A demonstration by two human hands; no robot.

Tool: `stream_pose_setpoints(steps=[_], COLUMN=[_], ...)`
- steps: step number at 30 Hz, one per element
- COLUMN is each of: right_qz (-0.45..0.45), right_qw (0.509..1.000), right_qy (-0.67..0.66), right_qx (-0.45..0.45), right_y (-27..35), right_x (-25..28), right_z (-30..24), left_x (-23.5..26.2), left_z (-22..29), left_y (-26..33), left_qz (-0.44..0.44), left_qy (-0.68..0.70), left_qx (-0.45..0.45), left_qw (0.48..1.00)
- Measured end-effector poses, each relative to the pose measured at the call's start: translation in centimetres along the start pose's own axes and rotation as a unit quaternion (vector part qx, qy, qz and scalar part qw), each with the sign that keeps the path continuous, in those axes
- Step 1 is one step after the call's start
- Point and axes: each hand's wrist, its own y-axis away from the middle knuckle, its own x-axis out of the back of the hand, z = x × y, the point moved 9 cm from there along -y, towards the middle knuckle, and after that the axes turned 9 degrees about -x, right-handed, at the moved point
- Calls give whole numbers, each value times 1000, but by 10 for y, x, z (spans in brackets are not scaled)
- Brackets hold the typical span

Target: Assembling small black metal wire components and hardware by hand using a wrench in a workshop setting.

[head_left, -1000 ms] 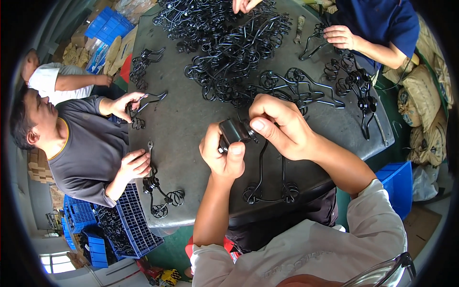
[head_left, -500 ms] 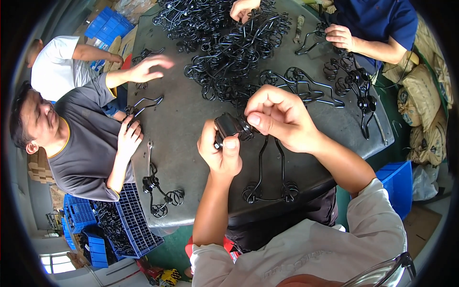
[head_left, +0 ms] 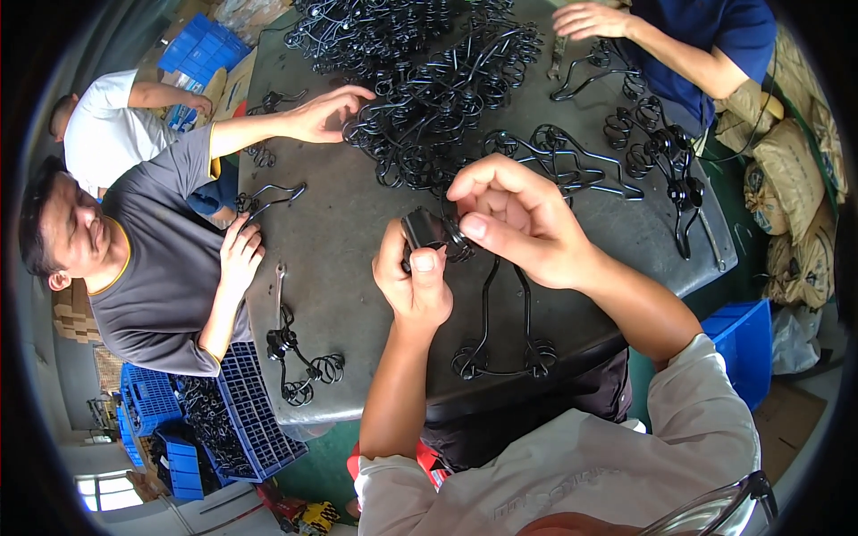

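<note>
My left hand (head_left: 407, 286) is closed round a glossy black block-shaped part (head_left: 422, 229), thumb on its near side. At that part's right end, my right hand (head_left: 532, 237) pinches a dark ring-like or coiled piece (head_left: 458, 243) between thumb and fingers. Just below my hands is a black bent-wire spring (head_left: 487, 313), its two long legs running to coils near the table's front edge. Whether its upper end joins the held part is hidden by my fingers. Beyond my hands rises a large tangled heap of black wire springs (head_left: 429, 98).
More springs (head_left: 572, 165) lie to the right, beside a wrench (head_left: 712, 239). Another wrench (head_left: 281, 284) and a spring assembly (head_left: 299, 357) are on the grey table (head_left: 357, 357) at left. A co-worker's hand (head_left: 326, 116) touches the heap; another's hand (head_left: 594, 20) is far right.
The left co-worker's hand has reached right to the heap. The far-right co-worker's hand has left a spring and moved left and away. My own hands have barely shifted.
</note>
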Motion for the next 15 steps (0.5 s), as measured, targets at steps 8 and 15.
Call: stream_pose_setpoints(steps=[8, 15], right_qz=[-40, -7], right_qw=[998, 997], right_qy=[42, 55], right_qx=[22, -62], right_y=[2, 0], right_x=[2, 4], right_z=[1, 8], left_x=[-2, -1], left_z=[-3, -7], left_y=[-1, 3], left_qz=[-2, 9], left_qy=[39, 71], left_qx=[2, 30], left_qw=[999, 997])
